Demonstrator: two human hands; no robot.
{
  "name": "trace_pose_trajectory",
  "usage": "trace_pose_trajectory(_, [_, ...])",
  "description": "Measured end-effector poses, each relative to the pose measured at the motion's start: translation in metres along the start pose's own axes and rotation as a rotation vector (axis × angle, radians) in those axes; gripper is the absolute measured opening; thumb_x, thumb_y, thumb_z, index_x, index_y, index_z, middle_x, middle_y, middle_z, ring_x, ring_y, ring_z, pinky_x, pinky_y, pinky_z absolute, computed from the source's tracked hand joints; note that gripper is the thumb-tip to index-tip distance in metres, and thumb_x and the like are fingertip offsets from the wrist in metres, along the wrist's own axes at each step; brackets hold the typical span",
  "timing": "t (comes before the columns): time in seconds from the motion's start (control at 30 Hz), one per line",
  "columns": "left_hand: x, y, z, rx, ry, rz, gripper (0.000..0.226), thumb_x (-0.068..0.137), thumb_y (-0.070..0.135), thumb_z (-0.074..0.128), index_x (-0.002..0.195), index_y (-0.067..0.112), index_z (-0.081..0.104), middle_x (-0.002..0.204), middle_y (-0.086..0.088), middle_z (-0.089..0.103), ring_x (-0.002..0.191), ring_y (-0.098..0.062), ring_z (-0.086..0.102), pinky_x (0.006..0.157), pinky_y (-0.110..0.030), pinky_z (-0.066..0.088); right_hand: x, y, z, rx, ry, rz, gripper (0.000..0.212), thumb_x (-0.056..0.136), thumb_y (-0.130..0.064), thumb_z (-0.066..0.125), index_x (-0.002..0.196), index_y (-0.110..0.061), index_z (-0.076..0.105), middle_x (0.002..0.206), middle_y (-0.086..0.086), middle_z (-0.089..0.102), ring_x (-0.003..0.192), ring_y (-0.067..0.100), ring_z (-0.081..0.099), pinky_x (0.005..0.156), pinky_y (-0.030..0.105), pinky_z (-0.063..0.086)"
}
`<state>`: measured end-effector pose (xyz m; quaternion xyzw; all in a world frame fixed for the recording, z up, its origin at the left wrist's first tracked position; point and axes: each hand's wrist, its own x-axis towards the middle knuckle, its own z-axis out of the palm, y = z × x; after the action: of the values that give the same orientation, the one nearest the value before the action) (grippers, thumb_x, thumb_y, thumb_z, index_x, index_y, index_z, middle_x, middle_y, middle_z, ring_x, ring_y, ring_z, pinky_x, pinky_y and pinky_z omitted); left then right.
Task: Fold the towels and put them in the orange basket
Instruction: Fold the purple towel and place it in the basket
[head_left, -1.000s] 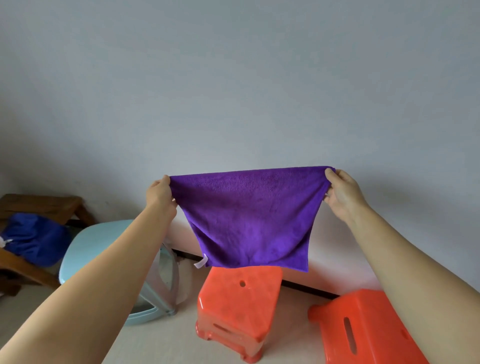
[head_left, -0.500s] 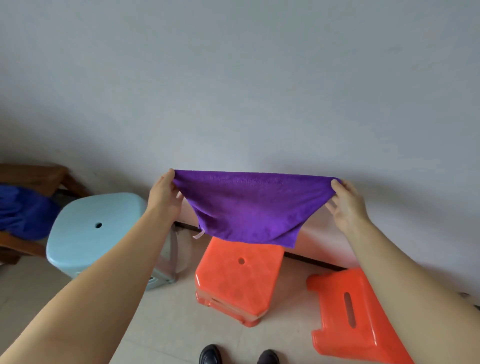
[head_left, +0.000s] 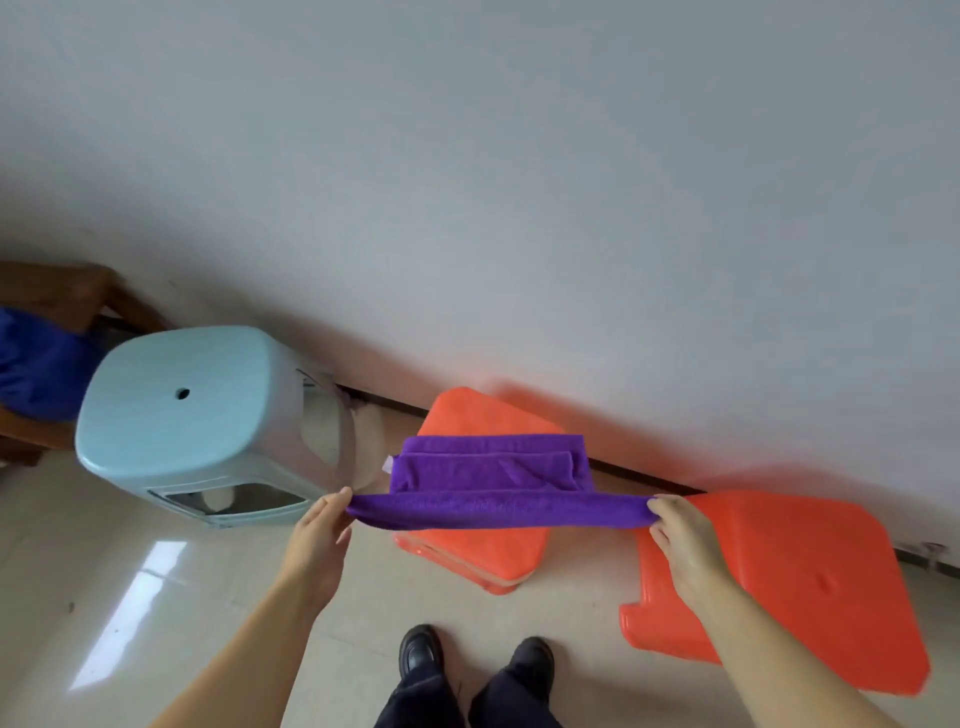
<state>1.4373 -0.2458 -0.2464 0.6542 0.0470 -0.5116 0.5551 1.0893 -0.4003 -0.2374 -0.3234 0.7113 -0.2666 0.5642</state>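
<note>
Above the orange stool (head_left: 483, 551), our left hand (head_left: 317, 540) and right hand (head_left: 683, 540) each pinch a corner of the soft, limp purple towel (head_left: 493, 486); we judge corners the best hold

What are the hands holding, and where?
The purple towel: left hand and right hand each pinch one end of its near edge.

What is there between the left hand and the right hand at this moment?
In the head view, the purple towel spans between the left hand and the right hand, each pinching one end; its far part lies folded on the orange stool behind.
</note>
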Motion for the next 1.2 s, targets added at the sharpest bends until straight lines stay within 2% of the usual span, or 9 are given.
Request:
trace_pose_trajectory(0.2, [0.019,-0.042,-0.009,0.043,0.118,-0.108,0.022,0.097,0.013,0.048,0.077,0.016,0.055,0.074,0.002,0.060,0.078,-0.009,0.054,0.097,-0.028,0.031,0.018,0.064,-0.006,-0.135,0.020,0.106,0.019,0.088,-0.003,0.051,0.073,-0.013,0.059,0.082,0.011,0.057,0.083,0.022,0.051,0.077,0.034,0.037])
trace_pose_trajectory(0.37, [0.058,-0.042,0.010,0.149,0.160,-0.105,0.023,0.096,0.018,0.052,0.073,0.016,0.055,0.074,0.000,0.059,0.074,-0.010,0.054,0.094,-0.033,0.036,0.058,0.064,0.008,-0.231,-0.002,0.059,0.020,0.090,-0.003,0.053,0.077,-0.016,0.060,0.083,0.007,0.062,0.084,0.021,0.055,0.081,0.033,0.041])
trace_pose_trajectory(0.5, [0.114,-0.038,0.038,0.254,0.162,-0.026,0.016,0.093,0.011,0.056,0.078,0.010,0.063,0.078,-0.007,0.059,0.081,-0.020,0.055,0.090,-0.038,0.045,0.111,0.067,0.033,-0.299,0.010,0.032,0.010,0.091,-0.006,0.056,0.085,-0.012,0.062,0.088,0.010,0.061,0.084,0.023,0.053,0.067,0.028,0.039])
trace_pose_trajectory(0.63, [0.181,-0.061,0.056,0.419,0.229,0.018,0.020,0.088,0.003,0.057,0.105,-0.003,0.067,0.076,-0.006,0.062,0.073,-0.019,0.055,0.079,-0.036,0.048,0.168,0.091,0.064,-0.339,0.043,0.082,0.018,0.091,-0.007,0.055,0.106,0.000,0.064,0.094,0.011,0.059,0.079,0.022,0.053,0.059,0.024,0.036])
trace_pose_trajectory(0.7, [0.197,-0.071,0.063,0.484,0.270,0.047,0.030,0.088,0.005,0.056,0.118,0.000,0.061,0.092,-0.008,0.065,0.080,-0.021,0.059,0.081,-0.034,0.049,0.188,0.100,0.075,-0.329,0.092,0.065,0.026,0.091,-0.008,0.054,0.114,0.002,0.062,0.098,0.012,0.060,0.082,0.020,0.052,0.062,0.025,0.038])
trace_pose_trajectory(0.8, [0.195,-0.091,0.059,0.630,0.314,0.063,0.042,0.089,0.015,0.061,0.128,0.005,0.050,0.115,-0.008,0.059,0.101,-0.023,0.057,0.094,-0.035,0.044,0.192,0.117,0.084,-0.257,0.126,0.171,0.037,0.092,-0.020,0.053,0.127,-0.008,0.053,0.108,0.006,0.053,0.094,0.020,0.049,0.074,0.028,0.040])
trace_pose_trajectory(0.93, [0.181,-0.122,0.030,0.803,0.335,0.028,0.052,0.085,0.024,0.067,0.129,0.003,0.046,0.123,-0.018,0.054,0.110,-0.034,0.056,0.099,-0.045,0.044,0.148,0.141,0.095,-0.111,-0.018,0.492,0.022,0.096,-0.035,0.045,0.109,-0.019,0.052,0.096,0.001,0.056,0.079,0.018,0.053,0.073,0.034,0.043])
trace_pose_trajectory(1.1, [0.160,-0.144,0.019,0.692,0.300,-0.163,0.051,0.086,0.029,0.068,0.121,0.001,0.044,0.115,-0.015,0.055,0.101,-0.029,0.057,0.084,-0.038,0.046,0.108,0.170,0.104,0.174,-0.084,0.842,0.050,0.090,-0.059,0.047,0.111,-0.014,0.050,0.112,0.014,0.052,0.117,0.035,0.050,0.102,0.055,0.034])
trace_pose_trajectory(1.2, [0.162,-0.147,0.012,0.632,0.269,-0.219,0.048,0.087,0.032,0.067,0.114,-0.003,0.050,0.110,-0.015,0.060,0.093,-0.025,0.056,0.071,-0.030,0.043,0.104,0.178,0.107,0.465,0.042,0.837,0.037,0.090,-0.050,0.055,0.086,-0.014,0.054,0.082,0.014,0.065,0.076,0.029,0.065,0.076,0.041,0.054])
